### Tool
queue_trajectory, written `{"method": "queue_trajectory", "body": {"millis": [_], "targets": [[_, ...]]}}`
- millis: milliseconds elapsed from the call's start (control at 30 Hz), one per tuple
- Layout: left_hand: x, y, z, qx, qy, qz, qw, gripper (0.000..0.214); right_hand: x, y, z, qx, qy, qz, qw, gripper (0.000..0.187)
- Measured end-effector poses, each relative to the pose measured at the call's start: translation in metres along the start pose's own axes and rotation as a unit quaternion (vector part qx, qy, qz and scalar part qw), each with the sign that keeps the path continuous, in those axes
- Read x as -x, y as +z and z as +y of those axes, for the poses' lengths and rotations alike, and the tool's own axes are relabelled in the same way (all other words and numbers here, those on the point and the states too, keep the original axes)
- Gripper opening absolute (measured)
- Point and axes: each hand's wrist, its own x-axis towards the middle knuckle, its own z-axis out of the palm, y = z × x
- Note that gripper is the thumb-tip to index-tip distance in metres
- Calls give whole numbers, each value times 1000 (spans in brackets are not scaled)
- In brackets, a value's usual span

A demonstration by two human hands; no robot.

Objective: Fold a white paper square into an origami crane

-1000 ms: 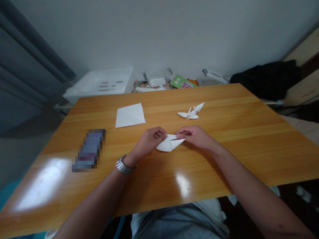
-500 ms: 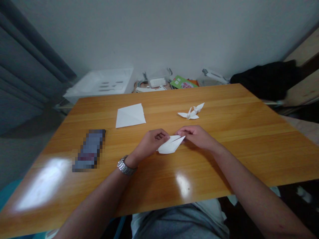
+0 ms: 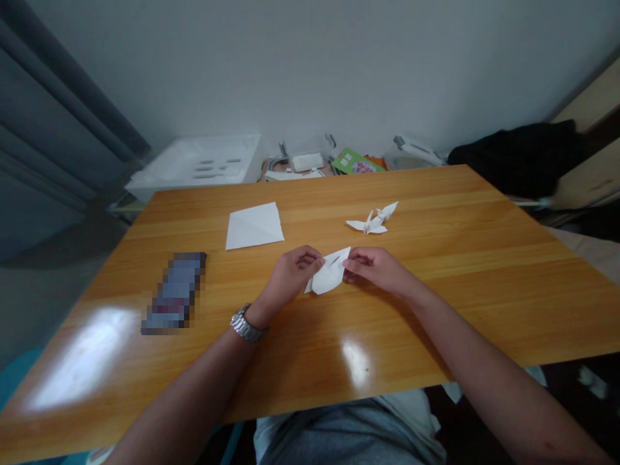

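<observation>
folded white paper (image 3: 329,276): likely light, easily creased; best held by edges
left hand (image 3: 289,272): pinching one side
right hand (image 3: 378,265): pinching the other

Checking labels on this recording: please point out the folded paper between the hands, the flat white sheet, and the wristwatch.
Folded paper (image 3: 330,276), head view: middle of its visible face.
Flat white sheet (image 3: 255,226), head view: centre of its upper side.
Wristwatch (image 3: 248,324), head view: its silver-coloured band.

Silver metal-link wristwatch (image 3: 247,325) on the left wrist (image 3: 258,313), bare forearms (image 3: 208,382), bare fingers (image 3: 361,252), pale grey clothing (image 3: 349,434) across the lap
</observation>
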Motion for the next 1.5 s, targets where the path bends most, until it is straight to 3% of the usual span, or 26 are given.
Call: {"method": "queue_trajectory", "body": {"millis": [233, 633, 800, 1033, 1267, 1500], "targets": [[5, 1, -1, 43, -43, -81, 995, 30, -3, -4, 8, 52, -3, 8, 999, 39], [3, 9, -6, 125, -44, 6, 991, 29, -2, 8, 4, 10, -16, 39, 999, 39], [6, 13, -5, 144, -56, 3, 988, 30, -2, 10, 7, 46, -29, 38, 998, 44], [6, 14, -7, 115, -46, -16, 992, 31, -4, 6, 11, 122, -78, 51, 988, 37], [4, 11, -7, 73, -22, 16, 997, 52, -4, 7, 10, 174, -94, 59, 978, 33], [5, 7, 0, -41, 23, 8, 999, 31, -2, 8, 9, 233, -85, 40, 968, 33]]}}
